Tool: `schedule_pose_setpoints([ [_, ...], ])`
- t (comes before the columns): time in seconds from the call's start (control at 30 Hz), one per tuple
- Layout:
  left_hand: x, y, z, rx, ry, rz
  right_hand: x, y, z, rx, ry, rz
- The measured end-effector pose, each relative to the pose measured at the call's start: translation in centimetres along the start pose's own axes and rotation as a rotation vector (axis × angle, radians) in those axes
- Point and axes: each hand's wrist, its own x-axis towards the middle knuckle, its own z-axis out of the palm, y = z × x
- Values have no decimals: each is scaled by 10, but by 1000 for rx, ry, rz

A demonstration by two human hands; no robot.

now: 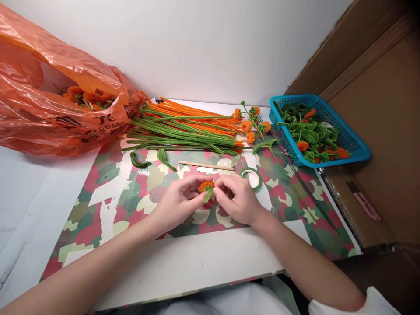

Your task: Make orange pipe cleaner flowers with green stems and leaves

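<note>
Right up close, a white sleeve [357, 304] rings the right arm, and a pale panel [197, 267] runs along the near edge of the table. Just past it, on to the patterned cover [131, 210], and here are both hands at work! The left hand [179, 197] has a little fuzzy orange pumpkin [206, 186] pinched between thumb and fingers, held just above the cover, a green tip [208, 195] pointing back toward the person. The right hand [238, 197] comes in from the other side, fingertips bunched at the pumpkin's edge; whether they grip it, I cannot tell. Off to the right, a pink-handled cutter [367, 205] lies on cardboard.

Moving out now: a green tape roll [258, 177] sits just beyond the right hand, and a thin wooden stick [206, 166] lies crosswise past the fingers. To its left, a dark green curl [141, 165] and a lighter green leaf [162, 156]. Farther still, green stems [183, 129] lie bundled over orange ones [197, 109], and beside them a branch of small pumpkins [246, 126]. Far right, a blue basket [286, 140] full of green and orange pieces; far left, a crinkled orange bag [49, 122] with more pumpkins inside. Behind it all, a white wall [197, 48].
</note>
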Motion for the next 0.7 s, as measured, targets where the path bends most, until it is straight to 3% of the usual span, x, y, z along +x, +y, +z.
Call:
schedule_pose_setpoints([
  [0.1,0,0,1,-4,-9,-41,2,1,-5,-21,9,-21],
  [0.23,-1,2,1,12,-49,7,4,2,-6,-44,-90,-72],
  [0.4,-2,2,-4,173,-113,33,6,-1,-10,46,-230,85],
  [0.5,-2,0,-4,132,-167,59,7,-4,-13,78,-302,172],
  [0.7,-2,1,-2,123,-138,84,7,-7,-14,-75,-346,172],
])
